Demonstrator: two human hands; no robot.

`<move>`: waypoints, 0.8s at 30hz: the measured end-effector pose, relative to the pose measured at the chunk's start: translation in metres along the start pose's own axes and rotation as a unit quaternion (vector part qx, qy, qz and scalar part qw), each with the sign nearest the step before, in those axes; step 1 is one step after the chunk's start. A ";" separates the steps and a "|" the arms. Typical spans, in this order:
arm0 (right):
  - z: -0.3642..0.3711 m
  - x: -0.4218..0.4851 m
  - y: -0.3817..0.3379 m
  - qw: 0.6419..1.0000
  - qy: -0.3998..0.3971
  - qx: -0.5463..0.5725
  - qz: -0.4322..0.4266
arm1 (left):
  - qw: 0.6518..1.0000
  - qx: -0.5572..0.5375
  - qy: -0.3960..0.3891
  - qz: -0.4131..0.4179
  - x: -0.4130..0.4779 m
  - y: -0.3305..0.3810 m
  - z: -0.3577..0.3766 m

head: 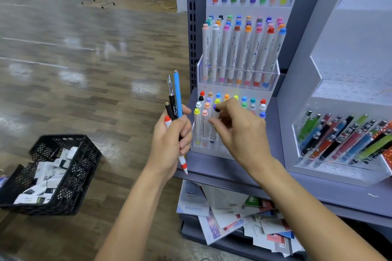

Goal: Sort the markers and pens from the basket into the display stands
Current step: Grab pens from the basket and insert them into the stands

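Observation:
My left hand (169, 144) grips a bundle of pens: a blue pen (177, 93), two black pens (172, 101) and a white marker with red cap (168, 122). My right hand (237, 131) pinches a white marker with a dark blue cap (216, 110) standing in the front row of the lowest tier of the clear acrylic marker stand (238, 78). Many white markers with coloured caps fill the stand's tiers. The black basket (70, 176) sits on the floor at the lower left.
A second clear stand (339, 167) at the right holds several slanted coloured pens. Both stands rest on a grey shelf (233, 171). Below it lie loose booklets and papers (233, 218). The basket holds white packets. Wooden floor stretches to the left.

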State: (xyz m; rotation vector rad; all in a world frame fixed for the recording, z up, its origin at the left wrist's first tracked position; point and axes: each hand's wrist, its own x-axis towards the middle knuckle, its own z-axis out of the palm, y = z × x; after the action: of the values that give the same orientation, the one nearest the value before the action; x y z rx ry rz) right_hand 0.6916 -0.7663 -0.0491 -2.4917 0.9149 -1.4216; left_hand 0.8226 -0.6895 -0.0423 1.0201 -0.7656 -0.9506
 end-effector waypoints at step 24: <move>-0.031 -0.007 -0.023 0.970 -0.208 0.120 -0.042 | 0.998 0.029 0.053 0.016 0.001 0.004 0.031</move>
State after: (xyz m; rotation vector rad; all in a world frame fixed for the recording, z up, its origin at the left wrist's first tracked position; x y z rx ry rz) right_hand 0.6734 -0.7382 -0.0287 -2.5201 0.5272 -0.9035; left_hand 0.7973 -0.6998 -0.0277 1.0978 -0.7231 -0.8452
